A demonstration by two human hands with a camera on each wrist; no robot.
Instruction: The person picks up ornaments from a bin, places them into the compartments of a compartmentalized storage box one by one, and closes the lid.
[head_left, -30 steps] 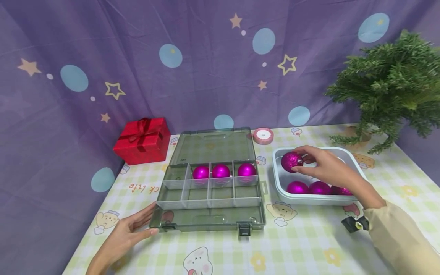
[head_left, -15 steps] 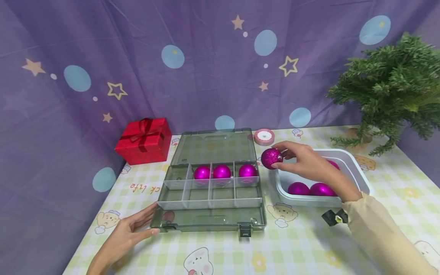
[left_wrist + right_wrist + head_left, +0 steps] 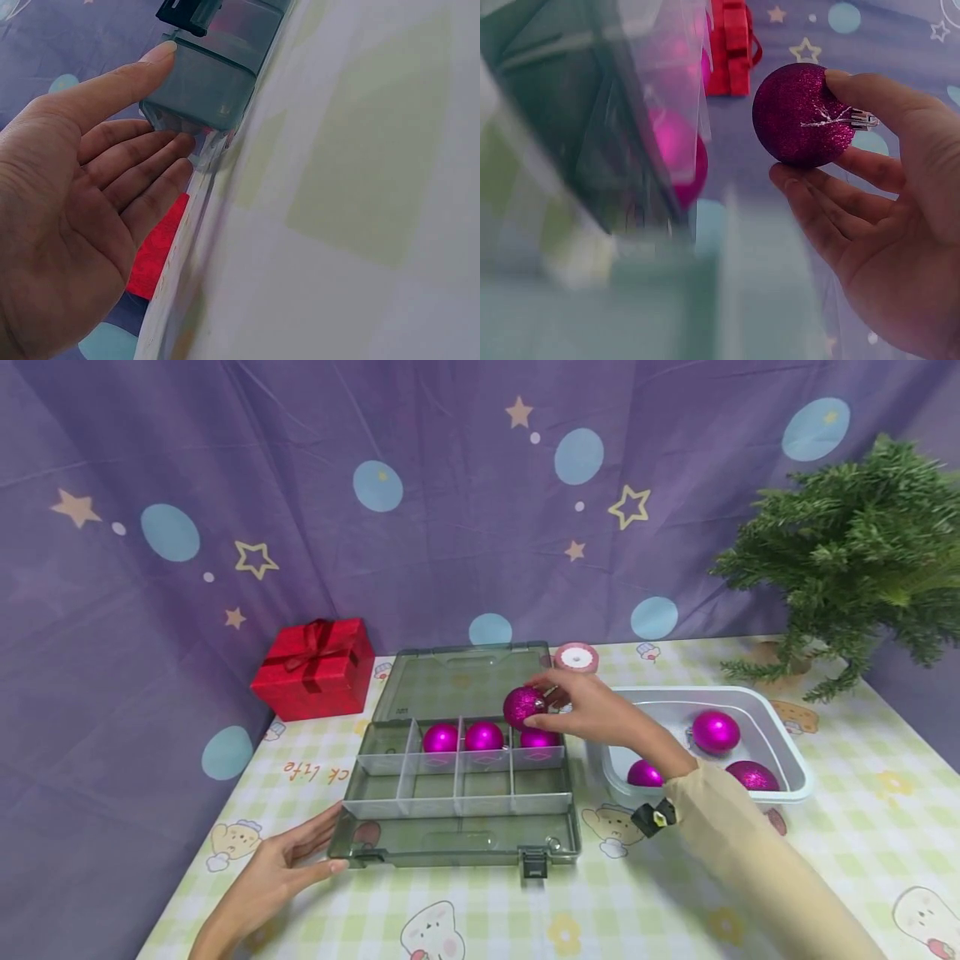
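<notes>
Pinched between the thumb and fingers of my right hand [image 3: 592, 710] is a glittery magenta ball [image 3: 523, 707], held above the back right compartment of the clear grey divided box [image 3: 485, 783]. In the right wrist view the glittery ball [image 3: 799, 115] shows its silver cap toward the palm of the right hand [image 3: 900, 195]. Three shiny magenta balls, among them one at the middle [image 3: 483, 737], lie in the back row; the rightmost [image 3: 539, 742] is partly hidden. My left hand [image 3: 270, 868], fingers extended, touches the box's front left corner, also seen with the left hand [image 3: 90, 172] in the left wrist view.
A pale blue tub [image 3: 705, 793] on the right holds several magenta balls, one shiny [image 3: 716, 732]. Behind are a red gift box [image 3: 315, 670], a pink ribbon roll [image 3: 576, 657] and a green artificial tree [image 3: 855, 543]. The box's lid [image 3: 465, 681] lies open toward the back.
My right hand has carried the glittery ball leftward from the tub to above the divided box, uncovering more of the tub. The left hand stays at the box corner.
</notes>
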